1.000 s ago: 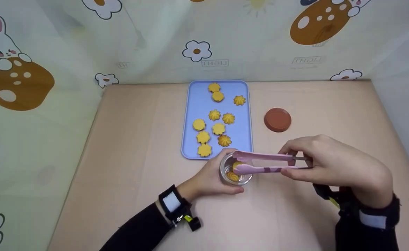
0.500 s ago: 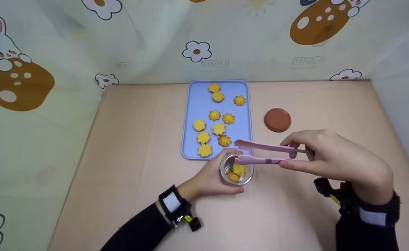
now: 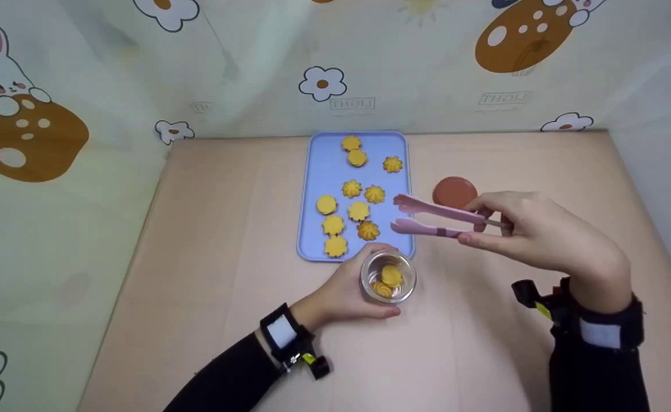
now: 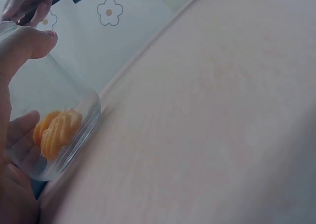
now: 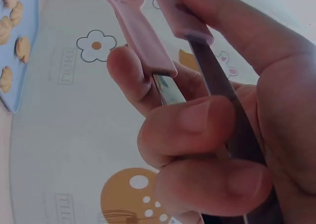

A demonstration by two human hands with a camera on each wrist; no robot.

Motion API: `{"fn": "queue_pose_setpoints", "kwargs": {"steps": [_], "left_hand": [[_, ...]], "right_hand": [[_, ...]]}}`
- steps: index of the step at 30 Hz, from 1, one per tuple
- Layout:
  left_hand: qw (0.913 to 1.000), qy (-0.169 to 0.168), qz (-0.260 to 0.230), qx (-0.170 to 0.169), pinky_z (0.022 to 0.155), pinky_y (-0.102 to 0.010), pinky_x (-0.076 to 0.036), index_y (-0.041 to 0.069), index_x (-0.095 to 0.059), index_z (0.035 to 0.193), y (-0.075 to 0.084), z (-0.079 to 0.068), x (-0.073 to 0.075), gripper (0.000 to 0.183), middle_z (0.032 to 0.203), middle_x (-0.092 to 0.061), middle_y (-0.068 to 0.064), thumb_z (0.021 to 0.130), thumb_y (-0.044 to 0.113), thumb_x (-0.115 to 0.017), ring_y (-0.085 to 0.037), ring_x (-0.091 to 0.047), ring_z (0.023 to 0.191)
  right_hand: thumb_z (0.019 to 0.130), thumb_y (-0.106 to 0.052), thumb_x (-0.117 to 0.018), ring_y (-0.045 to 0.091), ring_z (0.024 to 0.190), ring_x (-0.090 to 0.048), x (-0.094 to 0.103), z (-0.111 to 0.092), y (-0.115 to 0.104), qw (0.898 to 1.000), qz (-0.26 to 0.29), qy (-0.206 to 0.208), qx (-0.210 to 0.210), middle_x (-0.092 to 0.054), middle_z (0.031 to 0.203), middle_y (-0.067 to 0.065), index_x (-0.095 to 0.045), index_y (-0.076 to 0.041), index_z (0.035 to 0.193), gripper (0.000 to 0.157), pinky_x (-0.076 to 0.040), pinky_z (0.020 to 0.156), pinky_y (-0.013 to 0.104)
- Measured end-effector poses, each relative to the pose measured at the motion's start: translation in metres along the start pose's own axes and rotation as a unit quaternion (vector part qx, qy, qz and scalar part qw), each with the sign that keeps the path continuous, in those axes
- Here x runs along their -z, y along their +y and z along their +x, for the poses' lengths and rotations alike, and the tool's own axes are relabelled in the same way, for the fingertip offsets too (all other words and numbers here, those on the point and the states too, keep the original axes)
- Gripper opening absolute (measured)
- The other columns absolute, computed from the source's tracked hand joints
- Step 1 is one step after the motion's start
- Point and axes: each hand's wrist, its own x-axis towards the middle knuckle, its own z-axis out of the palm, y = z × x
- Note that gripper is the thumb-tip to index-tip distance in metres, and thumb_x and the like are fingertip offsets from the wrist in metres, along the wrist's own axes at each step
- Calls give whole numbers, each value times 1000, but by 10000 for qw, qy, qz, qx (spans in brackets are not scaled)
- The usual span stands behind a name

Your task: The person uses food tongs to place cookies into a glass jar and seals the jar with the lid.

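My left hand [image 3: 344, 292] grips a clear jar [image 3: 402, 297] standing on the table, fingers and thumb around its side. Inside lie two yellow cookies [image 3: 391, 276], which the left wrist view shows resting near the bottom. My right hand [image 3: 541, 232] holds pink-tipped tongs [image 3: 444, 213] with metal arms. The tongs' ends are spread apart with nothing between them, above the right edge of a blue tray [image 3: 321, 166]. Several flower-shaped cookies [image 3: 358, 212] are scattered on that tray, some ridged side up, others flat side up.
A round reddish-brown lid [image 3: 454, 191] lies on the table right of the tray, partly under the right hand's fingers in view. A patterned cloth [image 3: 255, 68] rises behind the table's [image 3: 215, 229] back edge.
My right hand has lifted the tongs away from the jar's mouth, up toward the tray's right side. The cookie in the jar shows fully now. My left hand and the jar stayed put.
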Motion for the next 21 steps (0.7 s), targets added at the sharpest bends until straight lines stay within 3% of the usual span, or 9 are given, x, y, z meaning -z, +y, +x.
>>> {"fn": "queue_pose_setpoints", "kwargs": {"steps": [5, 10, 18, 21], "left_hand": [[10000, -4, -50, 15, 126, -42, -41, 16, -46, 153, 0, 0, -1, 96, 150, -61, 4, 75, 24, -102, -18, -57, 141], [10000, -17, -62, 34, 126, -42, -42, 18, -46, 153, 0, -1, 0, 97, 150, -60, 4, 75, 23, -102, -17, -57, 142], [9999, -46, -74, 148, 125, -41, -43, 18, -46, 154, 0, -1, -2, 97, 150, -60, 5, 75, 25, -102, -16, -56, 141], [9999, 16, -55, 122, 125, -40, -43, 18, -46, 153, 0, -2, -2, 97, 149, -60, 6, 75, 25, -102, -16, -57, 141]], "right_hand": [[99, -41, -83, 14, 73, -56, -8, 13, 10, 9979, -169, 269, -567, -72, 93, -3, -75, -13, 113, 33, -48, 59, 29], [99, -44, -82, 25, 85, -60, -28, 35, 24, 9924, -26, 674, -1031, -74, 102, 5, -75, -7, 124, 45, -48, 69, 39], [103, -31, -78, 27, 88, -65, -42, 60, 43, 9912, 196, 126, -1306, -74, 102, 11, -71, -1, 126, 39, -55, 76, 44], [103, -27, -76, 33, 93, -68, -43, 77, 53, 9932, 43, -24, -1160, -74, 105, 17, -68, 4, 129, 41, -57, 81, 52]]}}
